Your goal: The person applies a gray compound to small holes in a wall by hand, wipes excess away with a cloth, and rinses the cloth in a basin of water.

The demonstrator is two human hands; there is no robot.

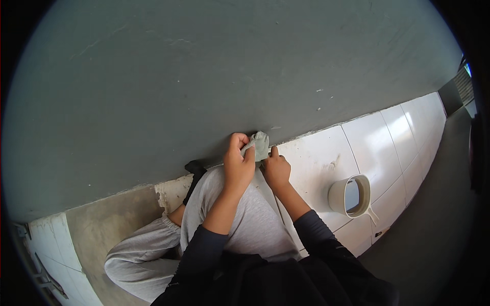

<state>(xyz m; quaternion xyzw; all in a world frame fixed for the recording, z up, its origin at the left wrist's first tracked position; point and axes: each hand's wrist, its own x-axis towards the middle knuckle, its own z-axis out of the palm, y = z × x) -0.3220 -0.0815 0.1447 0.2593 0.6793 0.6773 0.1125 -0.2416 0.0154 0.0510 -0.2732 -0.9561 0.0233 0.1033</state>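
Observation:
A crumpled grey-green cloth (260, 147) is pinched in my left hand (239, 162), whose fingers close on its left side. It is held up close to the foot of the dark grey wall (214, 76). Just right of it is my right hand (277, 169), with its fingers curled against the cloth's lower right edge and one finger reaching up toward the wall. What lies inside those curled fingers is hidden. Farther right, a cream dipper (337, 196) with a long handle stands on the white tiled floor (316, 158), with liquid inside.
My legs in grey trousers (229, 204) are folded beneath my arms. A rough, broken tile edge (168, 196) borders a bare brownish patch of floor (112, 219) at the left. A dark grey surface (434, 214) bounds the tiles on the right.

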